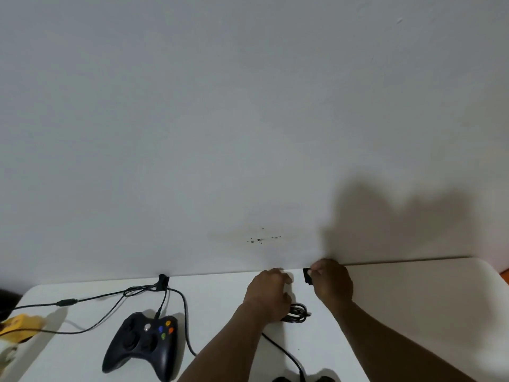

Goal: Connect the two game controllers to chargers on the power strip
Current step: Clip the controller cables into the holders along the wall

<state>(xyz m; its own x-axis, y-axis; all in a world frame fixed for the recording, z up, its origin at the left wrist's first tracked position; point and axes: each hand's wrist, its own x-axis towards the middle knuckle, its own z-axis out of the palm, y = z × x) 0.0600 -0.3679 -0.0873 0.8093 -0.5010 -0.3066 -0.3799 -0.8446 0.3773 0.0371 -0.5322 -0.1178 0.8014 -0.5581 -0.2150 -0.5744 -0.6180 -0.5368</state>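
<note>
A black game controller (143,343) lies on the white table (413,312) at the left, with its cable running to a black clip (163,279) at the table's back edge. The top of a second black controller (303,378) shows at the bottom edge. Its cable leads up to a coiled black bundle (298,312) under my left hand (268,293), whose fingers are curled over it. Near the wall, my right hand (330,282) pinches a small black piece (308,275); what it is cannot be told. The white power strip (8,351) sits at the far left edge.
A yellow object (20,323) lies by the power strip, with black cables (91,299) crossing the table's left part. The white wall (248,133) rises right behind the table. The table's right corner is rounded.
</note>
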